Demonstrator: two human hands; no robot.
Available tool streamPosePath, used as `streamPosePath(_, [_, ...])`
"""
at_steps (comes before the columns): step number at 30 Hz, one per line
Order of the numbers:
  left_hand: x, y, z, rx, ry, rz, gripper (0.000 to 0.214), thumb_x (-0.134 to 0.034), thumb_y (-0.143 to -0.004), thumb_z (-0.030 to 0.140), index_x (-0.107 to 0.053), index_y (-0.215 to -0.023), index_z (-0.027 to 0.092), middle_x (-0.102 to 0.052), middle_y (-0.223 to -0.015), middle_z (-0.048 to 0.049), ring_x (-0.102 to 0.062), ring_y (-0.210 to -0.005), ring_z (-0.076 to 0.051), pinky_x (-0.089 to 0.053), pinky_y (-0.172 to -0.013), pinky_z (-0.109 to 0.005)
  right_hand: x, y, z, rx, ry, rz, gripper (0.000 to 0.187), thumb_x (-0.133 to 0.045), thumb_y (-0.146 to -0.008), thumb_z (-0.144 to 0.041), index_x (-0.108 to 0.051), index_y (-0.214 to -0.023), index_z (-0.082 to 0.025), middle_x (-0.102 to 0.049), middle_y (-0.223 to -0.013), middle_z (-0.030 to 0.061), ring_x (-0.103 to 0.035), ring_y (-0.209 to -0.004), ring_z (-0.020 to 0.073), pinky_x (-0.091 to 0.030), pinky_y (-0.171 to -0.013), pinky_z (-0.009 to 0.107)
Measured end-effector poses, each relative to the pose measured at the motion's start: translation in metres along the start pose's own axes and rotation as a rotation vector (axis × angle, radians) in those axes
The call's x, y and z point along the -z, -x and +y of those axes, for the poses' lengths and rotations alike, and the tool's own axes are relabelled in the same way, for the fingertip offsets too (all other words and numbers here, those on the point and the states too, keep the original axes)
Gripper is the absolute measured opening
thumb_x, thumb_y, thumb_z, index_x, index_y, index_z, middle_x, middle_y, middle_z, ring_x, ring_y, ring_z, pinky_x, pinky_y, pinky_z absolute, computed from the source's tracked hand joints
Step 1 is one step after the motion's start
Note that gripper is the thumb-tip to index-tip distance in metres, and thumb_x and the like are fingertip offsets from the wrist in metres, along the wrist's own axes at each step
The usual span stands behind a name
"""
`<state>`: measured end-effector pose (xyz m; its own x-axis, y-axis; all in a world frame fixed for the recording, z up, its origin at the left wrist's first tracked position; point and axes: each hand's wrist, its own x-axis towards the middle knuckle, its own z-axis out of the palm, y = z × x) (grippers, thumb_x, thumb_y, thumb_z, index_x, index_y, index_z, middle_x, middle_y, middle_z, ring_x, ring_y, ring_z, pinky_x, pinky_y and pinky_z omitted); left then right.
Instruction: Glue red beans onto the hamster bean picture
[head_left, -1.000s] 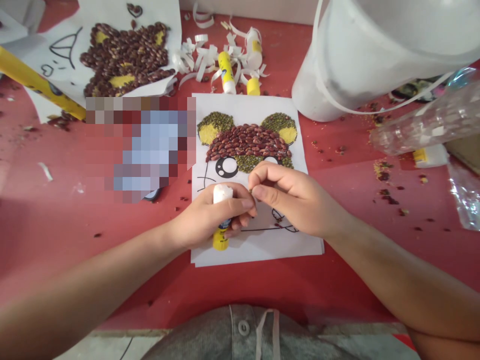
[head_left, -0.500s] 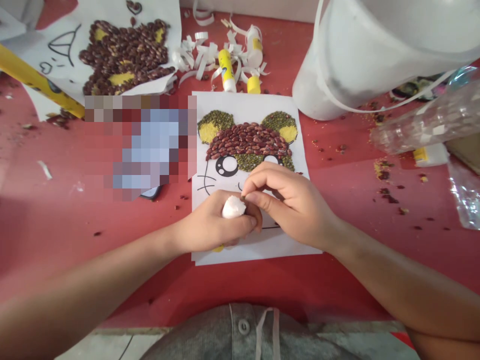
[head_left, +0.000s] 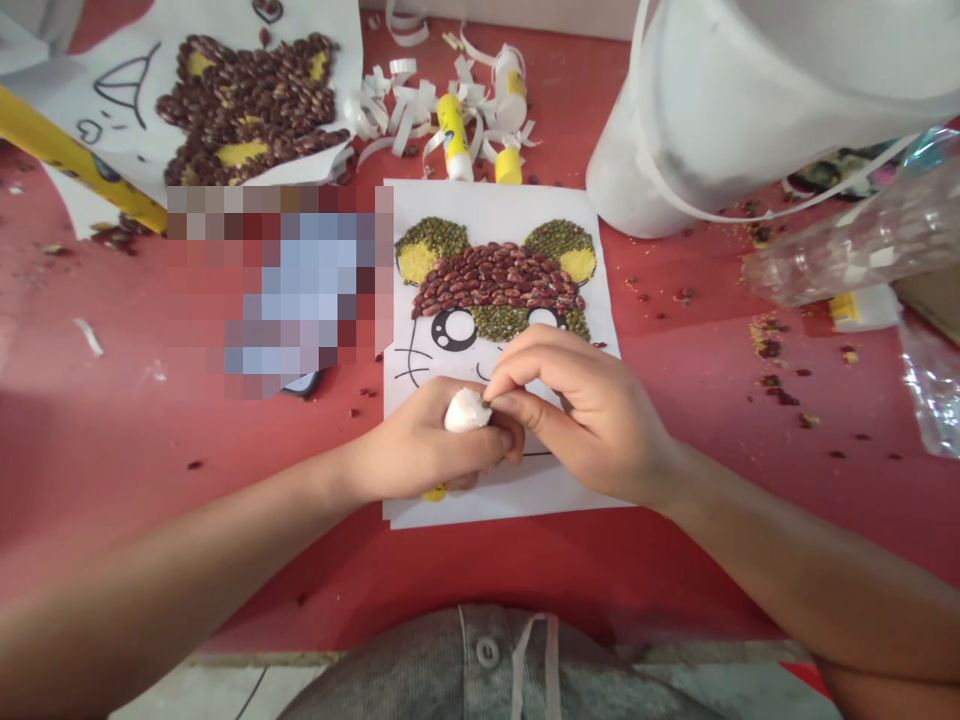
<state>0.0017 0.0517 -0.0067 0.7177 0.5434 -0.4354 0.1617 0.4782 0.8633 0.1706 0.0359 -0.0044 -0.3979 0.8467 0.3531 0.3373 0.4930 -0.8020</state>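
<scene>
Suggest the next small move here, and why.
Perhaps the right hand should bring the tiny dark bit it seems to pinch down onto the white paper drawing: the bit is at the white tip of the yellow glue stick in the left hand, and the whiskered cheek is bare.

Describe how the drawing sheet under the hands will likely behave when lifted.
The drawing sheet looks like thin paper, so it would probably bend. Red beans crowd its upper half, so that end may droop more. The small green beans are many separate pieces, so some might shake loose.
</scene>
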Motion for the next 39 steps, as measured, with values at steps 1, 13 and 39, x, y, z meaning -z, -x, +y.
streamPosePath(1, [-0.0001,-0.0001,-0.0001,-0.001,0.003,0.0,0.009,-0.054,-0.071,0.023,-0.055,-0.065,0.016,-0.045,-0.046,0.005,-0.042,-0.035,-0.007,-0.035,-0.033,-0.019,-0.0003,0.0002,0.0001,0.003,0.0,0.002,0.012,-0.051,-0.087,-0.012,-0.056,-0.081,-0.02,-0.06,-0.08,0.0011,-0.055,-0.073,0.0114,-0.046,-0.065,0.027])
streamPosePath(13, [-0.001,-0.0013,-0.0022,-0.009,0.08,0.018,0.006,-0.056,-0.068,0.021,-0.055,-0.065,0.016,-0.048,-0.049,0.0044,-0.045,-0.037,-0.007,-0.036,-0.033,-0.019,-0.0054,0.0052,0.0021,0.132,0.074,0.099,0.012,-0.049,-0.088,-0.011,-0.055,-0.085,-0.021,-0.059,-0.083,0.0026,-0.056,-0.075,0.0126,-0.047,-0.066,0.029])
streamPosePath(39, [0.0022,-0.0015,-0.0037,-0.014,0.215,-0.025,0.007,-0.057,-0.07,0.017,-0.059,-0.064,0.014,-0.049,-0.051,0.0046,-0.045,-0.036,-0.005,-0.035,-0.033,-0.015,-0.0003,0.0018,0.0026,-0.1,-0.293,0.035,0.009,-0.054,-0.088,-0.017,-0.056,-0.079,-0.017,-0.053,-0.079,-0.0004,-0.053,-0.075,0.0086,-0.045,-0.068,0.024])
